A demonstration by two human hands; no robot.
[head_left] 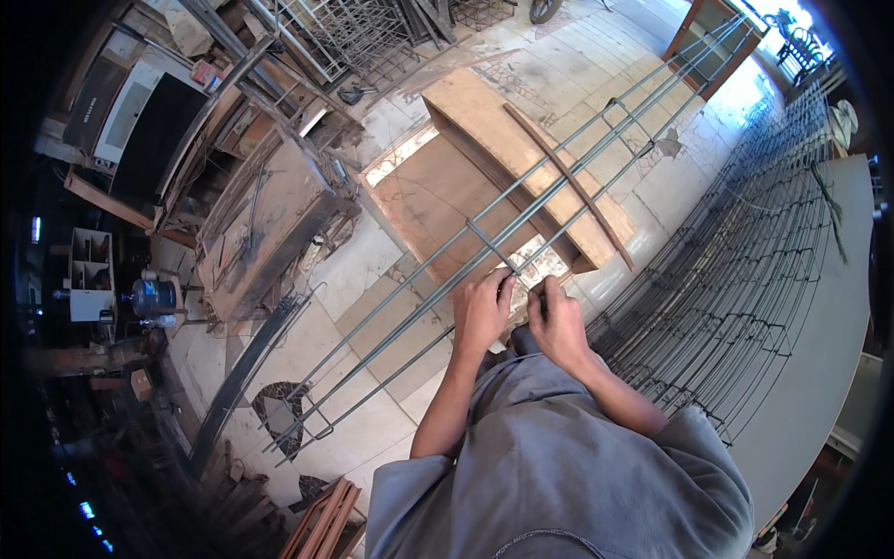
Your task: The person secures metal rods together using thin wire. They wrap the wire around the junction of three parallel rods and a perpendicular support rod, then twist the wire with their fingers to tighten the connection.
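Note:
A long, narrow rebar cage (438, 294) of thin steel rods runs slantwise in front of me, with rectangular stirrups spaced along it. My left hand (482, 310) is closed, its thumb and fingertips pinched right beside the cage's near rod and a stirrup corner. My right hand (557, 324) is closed too, curled a short way to the right of the left one, below the rods. Whatever lies between the fingers of either hand is too small or hidden to make out.
The cage rests across a wooden box frame (521, 163) and a thin wooden strip (570, 182) on the tiled floor. To my right, a large stack of finished rebar cages (736, 270) covers a pale tabletop (838, 279). A dusty workbench (270, 214) and bundled rods (242, 373) stand left.

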